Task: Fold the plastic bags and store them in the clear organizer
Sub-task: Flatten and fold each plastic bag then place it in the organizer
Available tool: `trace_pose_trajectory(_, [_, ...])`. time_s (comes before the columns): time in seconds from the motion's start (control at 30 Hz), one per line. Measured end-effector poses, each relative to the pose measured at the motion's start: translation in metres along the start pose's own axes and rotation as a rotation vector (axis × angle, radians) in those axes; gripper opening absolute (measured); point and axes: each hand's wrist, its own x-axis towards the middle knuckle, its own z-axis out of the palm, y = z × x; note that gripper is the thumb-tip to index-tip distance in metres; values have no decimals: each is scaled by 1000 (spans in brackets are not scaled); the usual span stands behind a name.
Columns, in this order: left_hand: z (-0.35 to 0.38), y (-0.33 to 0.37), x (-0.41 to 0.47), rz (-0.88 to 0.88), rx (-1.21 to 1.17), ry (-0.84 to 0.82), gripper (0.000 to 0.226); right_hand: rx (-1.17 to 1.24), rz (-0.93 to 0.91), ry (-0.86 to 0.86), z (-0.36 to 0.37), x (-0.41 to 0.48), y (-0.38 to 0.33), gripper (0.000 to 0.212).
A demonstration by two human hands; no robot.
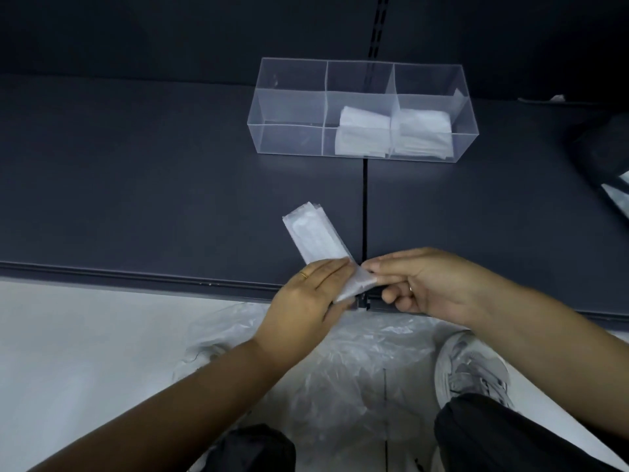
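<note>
Translucent plastic bag [315,235], narrow strip

Dark shelf [170,199] carries a clear organizer [289,141] (far back) and a folded bag [313,233].

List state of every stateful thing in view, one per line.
Bag strip: folded narrow, lying on shelf, near end turned up.
Left hand: pressing flat on strip.
Right hand: pinching strip's folded end.
Clear organizer: upright, open-topped; middle, right compartments hold folded bags.
Loose bags: crumpled on floor.
</note>
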Motion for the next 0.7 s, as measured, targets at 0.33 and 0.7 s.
trace_pose_trajectory(0.33, [-25,-13,23,-464,-558,-27,34,-524,-547,-199,-3,21,-8,56])
trace_pose_trajectory(0.7, [-26,-36,49,-889,-734,235,13,-446,-450,232,25,60,-17,15])
